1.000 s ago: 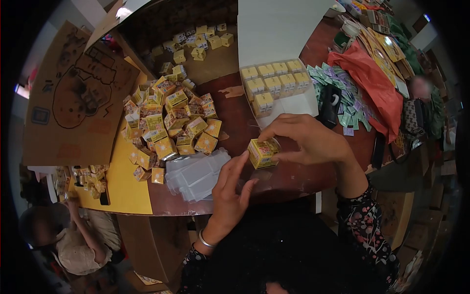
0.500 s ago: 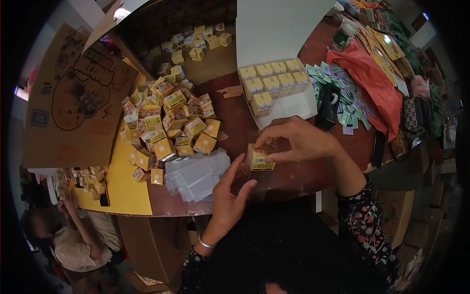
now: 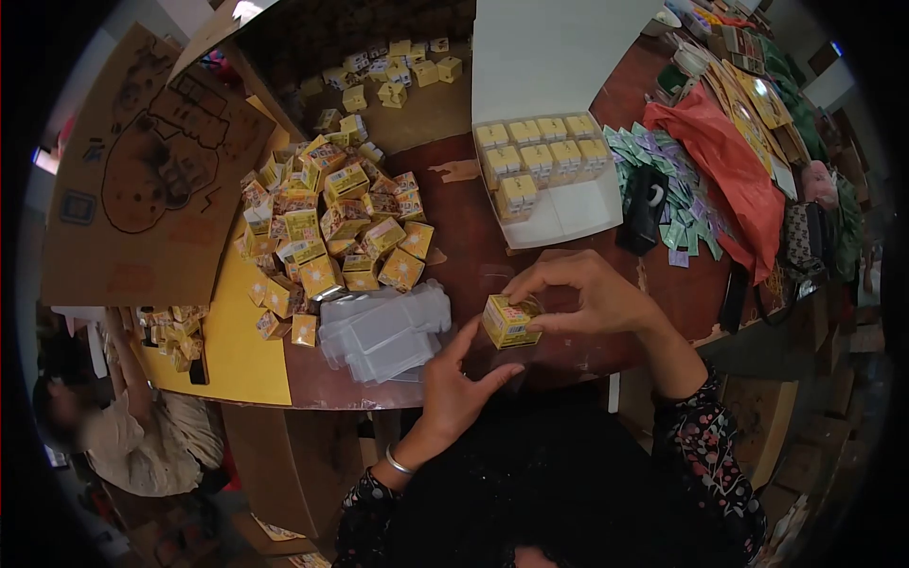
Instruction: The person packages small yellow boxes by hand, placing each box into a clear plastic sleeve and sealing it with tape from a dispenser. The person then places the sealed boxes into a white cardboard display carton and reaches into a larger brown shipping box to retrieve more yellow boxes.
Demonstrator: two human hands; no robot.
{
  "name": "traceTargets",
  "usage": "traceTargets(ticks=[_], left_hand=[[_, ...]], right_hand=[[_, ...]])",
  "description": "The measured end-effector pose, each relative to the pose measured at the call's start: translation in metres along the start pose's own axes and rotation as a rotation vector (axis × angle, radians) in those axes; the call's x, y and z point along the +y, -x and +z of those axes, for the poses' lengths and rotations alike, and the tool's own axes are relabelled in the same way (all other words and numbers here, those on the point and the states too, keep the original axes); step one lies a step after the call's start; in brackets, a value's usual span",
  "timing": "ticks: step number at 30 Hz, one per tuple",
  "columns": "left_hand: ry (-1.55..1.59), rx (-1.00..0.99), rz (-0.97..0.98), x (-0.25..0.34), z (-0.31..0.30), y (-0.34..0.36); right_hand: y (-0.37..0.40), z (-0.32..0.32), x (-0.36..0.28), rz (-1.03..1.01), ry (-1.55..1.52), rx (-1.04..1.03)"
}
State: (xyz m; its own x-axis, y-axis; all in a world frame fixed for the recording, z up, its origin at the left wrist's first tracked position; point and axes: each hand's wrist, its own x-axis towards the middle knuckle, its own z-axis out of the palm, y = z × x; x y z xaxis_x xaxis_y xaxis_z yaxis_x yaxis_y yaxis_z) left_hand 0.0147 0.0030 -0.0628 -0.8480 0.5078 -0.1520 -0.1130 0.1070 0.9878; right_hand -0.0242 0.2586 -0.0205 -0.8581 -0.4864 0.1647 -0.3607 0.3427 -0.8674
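print on the small yellow box (image 3: 509, 321) too small to read; right hand (image 3: 592, 298) fingers cover its far side; person (image 3: 114, 426) lower left blurred.

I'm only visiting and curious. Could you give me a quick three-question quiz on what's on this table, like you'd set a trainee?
1. True or false: the right hand holds the small yellow box.
2. Seen from the clear plastic cases, where does the pile of yellow boxes lie? A) farther from the person B) nearer the person C) underneath them
3. Fill in: the boxes packed in rows in the white tray are ____ in colour.
Key: 1 true; 2 A; 3 yellow.
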Motion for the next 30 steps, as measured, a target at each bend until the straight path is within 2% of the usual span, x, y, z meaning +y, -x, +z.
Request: traceTargets(ticks=[2, 5, 8, 14, 17, 20, 23, 26, 30], left_hand=[[0.044, -0.010, 0.008, -0.005, 0.001, -0.001], [0.321, -0.087, -0.058, 0.001, 0.005, 0.000], [0.393, -0.096, -0.093, -0.007, 0.006, 0.002], [0.162, -0.037, -0.046, -0.006, 0.006, 0.002], [0.162, 0.014, -0.004, -0.001, 0.008, 0.000], [0.000, 0.115, 0.142, -0.007, 0.006, 0.000], [-0.276, 0.199, 0.328, -0.005, -0.001, 0.000], [-0.505, 0.260, 0.511, 0.012, -0.002, 0.002], [-0.545, 0.256, 0.634, 0.018, -0.001, 0.000]], right_hand=[[-0.001, -0.002, 0.000, 0.009, 0.014, -0.017], [0.002, -0.005, 0.006, 0.059, -0.031, -0.080], [0.000, 0.000, -0.003, 0.161, -0.062, -0.065], [-0.003, 0.011, -0.008, 0.206, 0.005, 0.040], [-0.007, 0.003, -0.015, 0.221, -0.010, -0.009], [-0.006, -0.005, -0.007, 0.036, -0.088, -0.045], [-0.002, -0.005, -0.015, -0.149, 0.023, 0.013], [0.001, -0.002, -0.033, -0.189, 0.129, 0.048], [0.003, -0.004, -0.042, -0.261, 0.208, 0.055]])
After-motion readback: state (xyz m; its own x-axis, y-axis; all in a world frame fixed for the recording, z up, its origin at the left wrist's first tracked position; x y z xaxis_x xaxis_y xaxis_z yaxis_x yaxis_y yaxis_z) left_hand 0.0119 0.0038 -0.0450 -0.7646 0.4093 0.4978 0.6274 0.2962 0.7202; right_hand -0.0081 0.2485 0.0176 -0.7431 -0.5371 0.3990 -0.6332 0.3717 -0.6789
